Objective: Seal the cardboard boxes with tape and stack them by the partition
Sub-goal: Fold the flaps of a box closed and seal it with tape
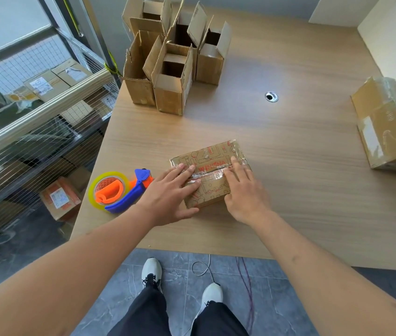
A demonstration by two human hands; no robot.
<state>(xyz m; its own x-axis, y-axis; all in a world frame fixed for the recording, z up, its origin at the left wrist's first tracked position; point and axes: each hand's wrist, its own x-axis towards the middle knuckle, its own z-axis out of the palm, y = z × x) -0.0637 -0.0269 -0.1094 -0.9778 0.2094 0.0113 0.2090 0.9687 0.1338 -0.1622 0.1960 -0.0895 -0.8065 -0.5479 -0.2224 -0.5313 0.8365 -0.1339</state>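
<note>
Both bare forearms reach up from the bottom of the frame over a wide wooden desk (301, 141). At upper centre a cluster of open boxes (170, 59) stands on it with flaps raised. At the right edge sits a stack of sealed boxes (386, 127), wrapped in glossy tape and close to a pale partition (391, 32) in the upper right corner. Left of the desk, a wire cage cart (34, 112) holds labelled parcels.

Just below centre, near the desk's front edge, lies the printed box (210, 175): brown cardboard with red line drawings and red lettering, flaps closed, a strip of clear tape (206, 176) wrinkled along the centre seam. The left hand (170, 197) lies flat on the box's left part, fingers straight, its grip apart and pressing the tape. The right hand (245, 190) rests on the right part, fingers extended on the tape, grip likewise apart. Just left of the box rests a blue and orange tape dispenser (119, 190) carrying a clear roll.
</note>
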